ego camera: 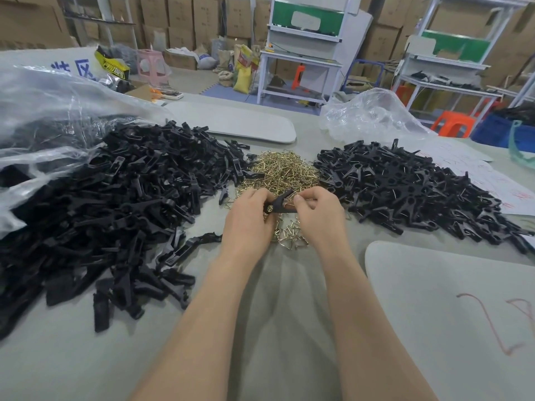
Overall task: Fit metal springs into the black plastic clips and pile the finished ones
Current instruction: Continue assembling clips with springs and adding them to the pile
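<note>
Both hands hold one black clip (pixel 280 202) above the spring heap (pixel 282 169): left hand (pixel 249 218) grips it, right hand (pixel 318 214) fingers pinch its far end.

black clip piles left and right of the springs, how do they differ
The left pile of black plastic clips is larger and spills from a clear plastic bag; the right pile lies loose. Wire glints in the right pile, not plainly in the left. Both flank the brass-coloured metal springs.
</note>
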A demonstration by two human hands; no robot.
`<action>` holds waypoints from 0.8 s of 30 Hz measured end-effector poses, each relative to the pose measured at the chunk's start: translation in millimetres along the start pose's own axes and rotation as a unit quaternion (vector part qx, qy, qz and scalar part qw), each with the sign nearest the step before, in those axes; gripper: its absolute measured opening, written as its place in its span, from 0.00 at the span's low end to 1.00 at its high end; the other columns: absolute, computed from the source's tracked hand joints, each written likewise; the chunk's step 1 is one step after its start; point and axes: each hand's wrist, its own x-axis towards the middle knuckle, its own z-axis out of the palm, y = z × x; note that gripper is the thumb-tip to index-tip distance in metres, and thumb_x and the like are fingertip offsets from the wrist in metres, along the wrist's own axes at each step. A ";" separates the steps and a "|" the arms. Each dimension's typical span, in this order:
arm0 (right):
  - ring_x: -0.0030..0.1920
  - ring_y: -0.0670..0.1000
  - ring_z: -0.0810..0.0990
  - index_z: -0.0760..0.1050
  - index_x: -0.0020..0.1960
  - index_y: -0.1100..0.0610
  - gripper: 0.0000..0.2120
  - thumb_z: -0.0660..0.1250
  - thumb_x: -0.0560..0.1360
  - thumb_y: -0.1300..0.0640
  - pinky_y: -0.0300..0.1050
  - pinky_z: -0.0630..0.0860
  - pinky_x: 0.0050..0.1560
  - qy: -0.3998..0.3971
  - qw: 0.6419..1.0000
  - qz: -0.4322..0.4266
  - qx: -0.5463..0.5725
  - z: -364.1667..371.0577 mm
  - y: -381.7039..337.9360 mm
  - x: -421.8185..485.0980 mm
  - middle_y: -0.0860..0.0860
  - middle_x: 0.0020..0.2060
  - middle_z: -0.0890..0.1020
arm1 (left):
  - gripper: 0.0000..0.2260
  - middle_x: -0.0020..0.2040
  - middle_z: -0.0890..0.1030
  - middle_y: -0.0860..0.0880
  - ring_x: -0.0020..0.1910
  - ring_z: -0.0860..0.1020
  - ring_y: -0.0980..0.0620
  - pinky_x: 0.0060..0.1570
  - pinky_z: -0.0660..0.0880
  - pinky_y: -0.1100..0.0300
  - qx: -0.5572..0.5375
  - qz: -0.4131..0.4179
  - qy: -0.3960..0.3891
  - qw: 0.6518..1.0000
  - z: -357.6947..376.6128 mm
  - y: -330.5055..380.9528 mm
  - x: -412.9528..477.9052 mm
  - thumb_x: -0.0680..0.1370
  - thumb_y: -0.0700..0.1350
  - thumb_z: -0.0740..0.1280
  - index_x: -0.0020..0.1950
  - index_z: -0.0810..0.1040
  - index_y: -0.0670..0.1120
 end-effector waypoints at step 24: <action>0.38 0.54 0.82 0.73 0.53 0.61 0.24 0.68 0.67 0.44 0.44 0.83 0.43 -0.324 0.792 0.255 0.449 -32.1 20.6 3.8 0.58 0.40 0.81 | 0.14 0.43 0.80 0.55 0.45 0.76 0.59 0.53 0.72 0.62 -0.150 0.057 -0.097 0.982 -16.5 4.4 -0.1 0.71 0.40 0.74 0.43 0.76 0.59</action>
